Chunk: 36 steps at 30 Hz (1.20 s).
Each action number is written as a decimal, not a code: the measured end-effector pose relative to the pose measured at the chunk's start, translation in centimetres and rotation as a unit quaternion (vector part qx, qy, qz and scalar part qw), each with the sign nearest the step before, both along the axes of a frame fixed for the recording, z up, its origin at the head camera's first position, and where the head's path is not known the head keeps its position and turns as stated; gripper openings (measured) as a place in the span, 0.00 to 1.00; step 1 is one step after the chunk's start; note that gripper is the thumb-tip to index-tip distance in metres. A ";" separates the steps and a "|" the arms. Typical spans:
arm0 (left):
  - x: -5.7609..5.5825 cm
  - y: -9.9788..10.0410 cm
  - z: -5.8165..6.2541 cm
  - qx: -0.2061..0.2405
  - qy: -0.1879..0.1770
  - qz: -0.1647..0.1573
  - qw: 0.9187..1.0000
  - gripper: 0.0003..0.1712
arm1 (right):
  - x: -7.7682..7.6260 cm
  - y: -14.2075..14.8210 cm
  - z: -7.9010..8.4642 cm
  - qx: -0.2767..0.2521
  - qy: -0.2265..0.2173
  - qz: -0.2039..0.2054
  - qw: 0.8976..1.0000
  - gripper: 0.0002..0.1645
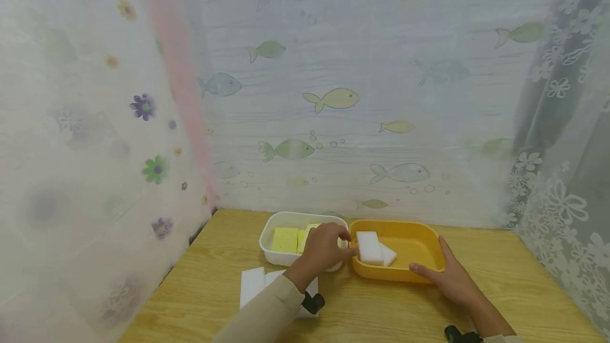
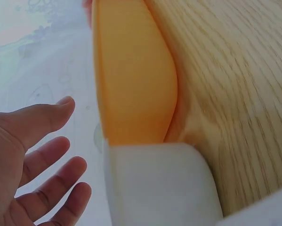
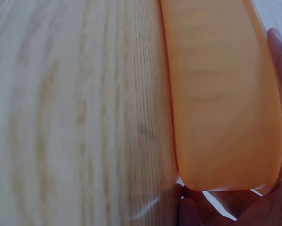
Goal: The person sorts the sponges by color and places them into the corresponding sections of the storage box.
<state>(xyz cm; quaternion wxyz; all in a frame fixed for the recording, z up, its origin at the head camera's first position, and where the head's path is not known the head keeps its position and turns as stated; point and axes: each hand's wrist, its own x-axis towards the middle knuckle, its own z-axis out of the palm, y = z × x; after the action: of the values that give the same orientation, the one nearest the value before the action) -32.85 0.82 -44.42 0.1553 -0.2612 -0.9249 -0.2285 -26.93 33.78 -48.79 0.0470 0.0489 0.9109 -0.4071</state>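
An orange tub (image 1: pixel 414 250) stands on the table, with two white sponge blocks (image 1: pixel 369 247) in its left end. My right hand (image 1: pixel 455 279) grips the tub's right end, thumb over the near rim; in the right wrist view, fingers reach round the orange wall (image 3: pixel 221 94). Just left of it is a white tub (image 1: pixel 281 259) holding yellow sponge blocks (image 1: pixel 285 240), partly covered by my left hand (image 1: pixel 325 247). That hand hovers near where the two tubs meet. Its fingers are loosely bent with nothing between them in the left wrist view.
Several flat white pieces (image 1: pixel 252 286) lie on the wooden table (image 1: pixel 376 311) in front of the white tub, partly behind my left forearm. A curtain with printed fish (image 1: pixel 333 98) hangs behind the table, and a flowered one hangs at each side.
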 end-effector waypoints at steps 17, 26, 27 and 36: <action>1.7 -4.4 0.2 0.052 -0.059 0.003 0.997 0.21 | 0.0 0.0 0.4 0.004 -0.004 0.003 1.000 0.77; 2.9 -6.7 0.0 0.065 -0.086 -0.016 0.994 0.26 | 0.0 -0.1 0.4 0.003 -0.003 0.006 1.000 0.76; 3.0 -7.0 0.0 0.066 -0.089 -0.019 0.994 0.26 | 0.0 -0.1 0.3 0.003 -0.002 0.006 1.000 0.76; 3.9 -9.6 -0.6 0.081 -0.130 -0.038 0.987 0.30 | 0.0 0.0 0.0 0.001 0.001 0.010 1.000 0.77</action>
<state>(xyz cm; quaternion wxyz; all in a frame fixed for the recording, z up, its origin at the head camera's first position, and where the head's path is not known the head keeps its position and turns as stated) -28.95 -8.80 -45.01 0.0453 -0.2509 -0.9050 -0.3406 -26.94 33.77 -48.76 0.0497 0.0393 0.9118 -0.4058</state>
